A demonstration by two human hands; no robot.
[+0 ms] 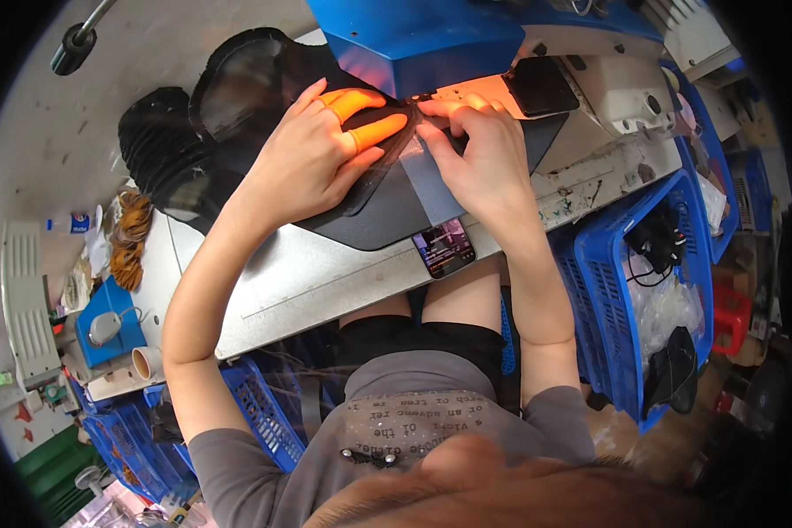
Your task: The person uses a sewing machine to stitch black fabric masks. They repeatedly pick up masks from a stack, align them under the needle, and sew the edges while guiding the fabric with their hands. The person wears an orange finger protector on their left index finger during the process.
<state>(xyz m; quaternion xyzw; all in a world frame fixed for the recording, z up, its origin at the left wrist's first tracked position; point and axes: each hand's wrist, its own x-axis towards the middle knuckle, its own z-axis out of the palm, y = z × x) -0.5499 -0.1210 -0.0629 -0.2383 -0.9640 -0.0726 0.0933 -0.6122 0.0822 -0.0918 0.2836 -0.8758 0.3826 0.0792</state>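
Observation:
My left hand [312, 154] lies with fingers spread on a black sheet of material [370, 220], pressing it near a blue sewing machine head [422, 48]. Two of its fingers wear orange finger covers [378, 132]. Close by, my right hand [484, 154] rests on the same work, thumb and forefinger apart, fingertips by the lit spot under the machine. A grey strip [431, 180] runs along the black material between both hands. The stitching point itself is mostly hidden by the head and my fingers.
More black pieces [255, 79] pile up at the left. A phone with a lit screen [444, 248] lies at the table's front edge [326, 282]; a dark phone-like slab [541, 88] sits right of the machine. Blue crates [603, 290] stand at the right, holding plastic bags.

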